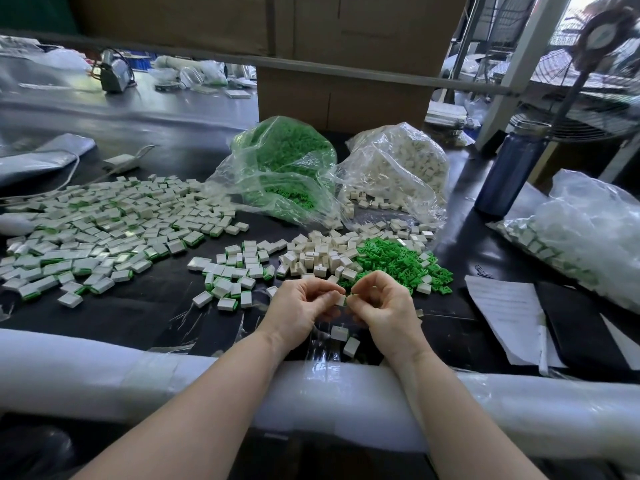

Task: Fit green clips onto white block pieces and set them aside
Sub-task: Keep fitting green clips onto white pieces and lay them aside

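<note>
I have both hands low over the dark worktable [156, 306], fingers curled in and meeting at the tips. My left hand [300, 308] pinches a small white block piece [341, 300] between thumb and forefinger, and my right hand [382, 306] presses in against that same piece from the other side; a sliver of green clip [350, 295] seems to show at the right fingertips, though it is too small for me to be sure.

Just below my fingers lie two loose white blocks [344, 337] on a scrap of clear film. Directly beyond the fingertips sits one heap of bare white blocks [322, 252], and just right of it, beyond my right fingers, one heap of loose green clips [398, 261], the two heaps touching. Left of my left fingers is a small scatter of fitted pieces [230, 275], white with green edges, and well further left one broad spread of finished pieces [104, 230], far too many for me to count.

Far beyond my fingers stand two open clear bags: one bag of green clips [280, 161] and one bag of white blocks [401, 161], side by side. Well to the right I see one blue bottle [509, 171], a third plastic bag [588, 237] holding pieces, and one sheet of paper [505, 313].
</note>
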### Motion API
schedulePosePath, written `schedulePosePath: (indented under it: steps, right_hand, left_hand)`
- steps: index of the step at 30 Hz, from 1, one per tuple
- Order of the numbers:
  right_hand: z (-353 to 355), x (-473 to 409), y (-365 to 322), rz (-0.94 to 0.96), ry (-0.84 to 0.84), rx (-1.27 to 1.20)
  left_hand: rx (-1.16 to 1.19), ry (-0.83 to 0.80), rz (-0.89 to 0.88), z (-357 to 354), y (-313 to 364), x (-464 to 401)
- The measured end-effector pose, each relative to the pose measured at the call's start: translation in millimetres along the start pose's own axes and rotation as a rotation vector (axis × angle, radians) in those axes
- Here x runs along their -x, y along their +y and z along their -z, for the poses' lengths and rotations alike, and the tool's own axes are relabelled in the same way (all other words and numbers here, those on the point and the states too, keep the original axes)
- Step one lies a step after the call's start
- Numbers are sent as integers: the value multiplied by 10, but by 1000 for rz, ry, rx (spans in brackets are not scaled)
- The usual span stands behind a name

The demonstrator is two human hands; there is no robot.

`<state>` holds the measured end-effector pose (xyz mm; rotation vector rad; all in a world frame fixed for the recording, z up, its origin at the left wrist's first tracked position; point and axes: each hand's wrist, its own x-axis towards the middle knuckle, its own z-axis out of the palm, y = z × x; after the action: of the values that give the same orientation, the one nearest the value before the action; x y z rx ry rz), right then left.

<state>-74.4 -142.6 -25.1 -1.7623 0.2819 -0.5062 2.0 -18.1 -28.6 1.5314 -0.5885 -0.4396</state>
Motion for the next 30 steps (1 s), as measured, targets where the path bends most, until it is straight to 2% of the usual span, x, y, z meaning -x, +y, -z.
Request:
schedulePosePath:
  steps: [6, 12, 19, 30]
  right_hand:
    - [15, 4, 7, -51, -65, -18]
    - [29, -8, 16, -102, -42, -126]
    - [53, 12, -14, -125, -67, -204]
    - [21, 27, -27, -126, -72, -70]
  left_hand:
    - [-11, -35, 15, -9, 0, 7]
    - [34, -65, -35, 30, 0, 22]
    - [23, 0, -24, 20, -25, -1]
    - [-51, -8, 7, 9, -37, -8]
